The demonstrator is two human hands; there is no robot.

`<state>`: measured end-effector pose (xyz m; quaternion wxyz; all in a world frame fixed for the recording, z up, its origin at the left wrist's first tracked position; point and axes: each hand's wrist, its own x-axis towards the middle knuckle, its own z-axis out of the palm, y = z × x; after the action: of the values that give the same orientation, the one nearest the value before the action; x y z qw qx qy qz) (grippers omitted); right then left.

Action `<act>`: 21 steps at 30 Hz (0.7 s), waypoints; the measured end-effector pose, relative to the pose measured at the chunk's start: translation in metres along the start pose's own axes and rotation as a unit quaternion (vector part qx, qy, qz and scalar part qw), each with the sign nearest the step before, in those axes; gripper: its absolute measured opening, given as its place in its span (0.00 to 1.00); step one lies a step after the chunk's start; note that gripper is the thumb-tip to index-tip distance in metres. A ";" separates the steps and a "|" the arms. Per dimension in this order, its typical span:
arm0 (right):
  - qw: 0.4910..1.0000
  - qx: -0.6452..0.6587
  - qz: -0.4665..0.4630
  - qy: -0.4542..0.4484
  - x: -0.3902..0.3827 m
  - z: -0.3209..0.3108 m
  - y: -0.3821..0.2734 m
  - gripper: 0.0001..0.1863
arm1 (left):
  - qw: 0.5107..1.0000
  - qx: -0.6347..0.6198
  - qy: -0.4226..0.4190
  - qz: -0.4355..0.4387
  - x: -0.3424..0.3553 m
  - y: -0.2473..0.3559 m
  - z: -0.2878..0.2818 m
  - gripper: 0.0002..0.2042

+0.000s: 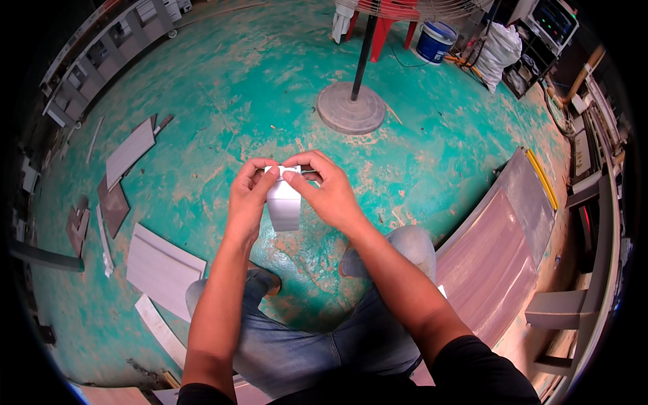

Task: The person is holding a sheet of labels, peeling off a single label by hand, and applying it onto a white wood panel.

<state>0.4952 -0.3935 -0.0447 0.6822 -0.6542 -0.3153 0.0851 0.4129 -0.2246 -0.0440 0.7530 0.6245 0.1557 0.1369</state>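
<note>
Above the floor, in front of my knees, I hold up a strip of white labels or paper that hangs down from my fingertips. My left hand pinches its upper left corner between thumb and bent fingers. At the upper right corner, my right hand grips it the same way, thumb toward me. The top edge looks folded or curled between the two thumbs. The strip's lower end hangs free, in shade. Fine detail on it is too small to make out.
A stand fan's round base is ahead. Loose boards lie on the green floor to the left. Beside my right leg is a large brown panel. A blue bucket and white sack stand far right.
</note>
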 end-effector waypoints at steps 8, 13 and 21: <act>0.996 0.050 0.074 0.010 -0.001 0.000 0.006 0.14 | 0.999 0.004 -0.019 0.027 0.000 -0.001 0.000 0.12; 1.000 0.020 0.002 0.018 0.001 0.001 0.013 0.16 | 1.000 0.003 -0.015 0.003 -0.001 0.004 0.003 0.11; 0.997 0.056 0.043 0.004 0.000 0.001 0.012 0.16 | 1.000 0.021 -0.011 0.003 0.001 -0.004 0.000 0.12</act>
<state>0.4981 -0.3916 -0.0559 0.7144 -0.6287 -0.2788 0.1295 0.4138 -0.2247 -0.0476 0.7412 0.6417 0.1486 0.1291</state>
